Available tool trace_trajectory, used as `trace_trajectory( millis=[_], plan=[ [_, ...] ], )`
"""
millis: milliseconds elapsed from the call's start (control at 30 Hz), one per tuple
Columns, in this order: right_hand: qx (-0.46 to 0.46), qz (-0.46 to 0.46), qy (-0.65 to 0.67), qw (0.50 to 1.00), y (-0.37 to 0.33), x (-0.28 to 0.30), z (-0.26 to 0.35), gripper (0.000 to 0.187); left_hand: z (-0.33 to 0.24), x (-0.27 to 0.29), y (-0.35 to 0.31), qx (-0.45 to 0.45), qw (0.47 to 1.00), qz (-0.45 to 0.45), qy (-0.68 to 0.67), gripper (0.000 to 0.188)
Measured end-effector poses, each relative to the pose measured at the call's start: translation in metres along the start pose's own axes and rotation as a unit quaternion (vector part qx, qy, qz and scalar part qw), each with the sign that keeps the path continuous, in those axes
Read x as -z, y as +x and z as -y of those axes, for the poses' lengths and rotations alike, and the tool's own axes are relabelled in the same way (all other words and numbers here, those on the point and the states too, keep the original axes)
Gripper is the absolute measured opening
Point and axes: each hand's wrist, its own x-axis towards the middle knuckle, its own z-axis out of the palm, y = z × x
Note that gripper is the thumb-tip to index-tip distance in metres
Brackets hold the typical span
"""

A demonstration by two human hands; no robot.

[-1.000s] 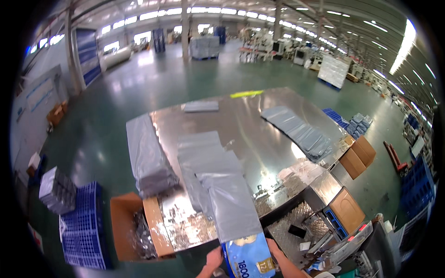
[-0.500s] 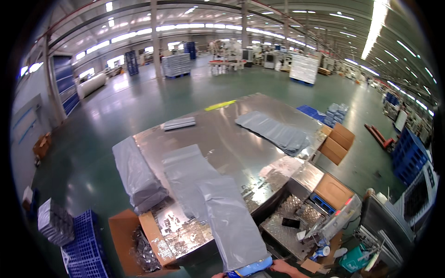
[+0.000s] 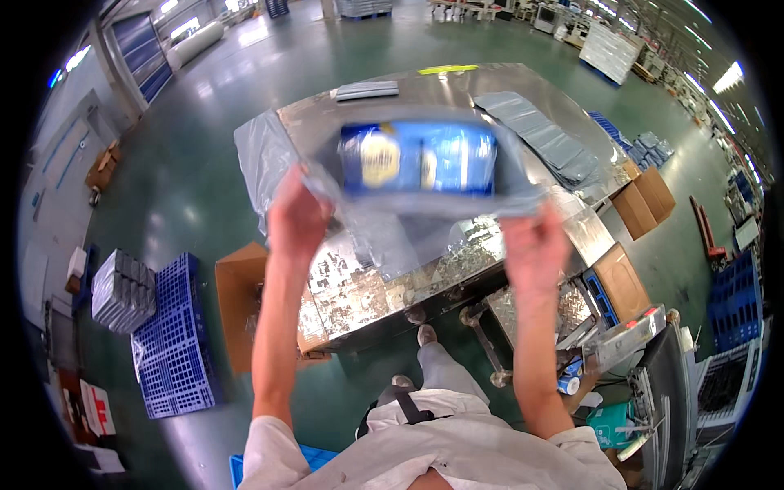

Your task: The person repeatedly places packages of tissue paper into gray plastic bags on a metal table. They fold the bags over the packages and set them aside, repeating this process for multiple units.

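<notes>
My left hand [image 3: 300, 214] and my right hand [image 3: 536, 245] are raised over the near part of the metal table [image 3: 441, 94]. Between them they hold a grey plastic bag [image 3: 513, 167], one side edge in each hand, with the fingers closed on the film. Blue glossy packs [image 3: 461, 159] with a pale round label lie within the bag's outline, blurred by motion. Whether they are wholly inside the bag I cannot tell. Under the raised bag, more grey bags [image 3: 400, 245] lie flat on the table.
Grey bag piles [image 3: 265, 155] [image 3: 543, 139] lie at the table's left and right. A small grey stack [image 3: 367, 90] and a yellow strip [image 3: 447, 70] sit farther back. Open cartons [image 3: 237, 298] [image 3: 645, 200] flank the table. Blue pallets [image 3: 175, 335] stand left.
The grey bag and blue packs have gone from the table's near edge up into the air between both hands. My arms are now stretched forward, and the view has tilted down.
</notes>
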Motion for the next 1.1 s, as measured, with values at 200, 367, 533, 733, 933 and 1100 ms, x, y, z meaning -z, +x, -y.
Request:
trace_trajectory(
  millis=[200,367,533,733,933,1100],
  plan=[
    [0.110,0.322,0.109,0.934,0.090,-0.034,0.052,0.024,-0.059,-0.065,0.084,-0.071,0.949,0.305,-0.047,0.019],
    [0.124,0.292,0.077,0.945,0.184,-0.086,0.030,0.021,-0.051,-0.064,0.159,-0.064,0.976,0.189,-0.091,0.024],
    [0.112,0.289,0.101,0.945,0.257,-0.053,-0.009,0.020,-0.015,-0.030,0.207,-0.083,0.981,0.149,-0.090,0.023],
    [0.135,0.418,0.043,0.897,0.331,-0.129,-0.029,0.018,-0.093,-0.045,0.256,-0.105,0.965,0.227,-0.082,0.023],
    [0.118,0.300,-0.025,0.946,0.314,-0.135,-0.026,0.015,-0.094,-0.021,0.259,-0.225,0.949,0.204,0.082,0.022],
    [-0.002,0.072,-0.110,0.991,0.265,-0.012,-0.092,0.016,-0.010,0.069,0.146,-0.171,0.972,-0.099,0.126,0.022]
  ],
)
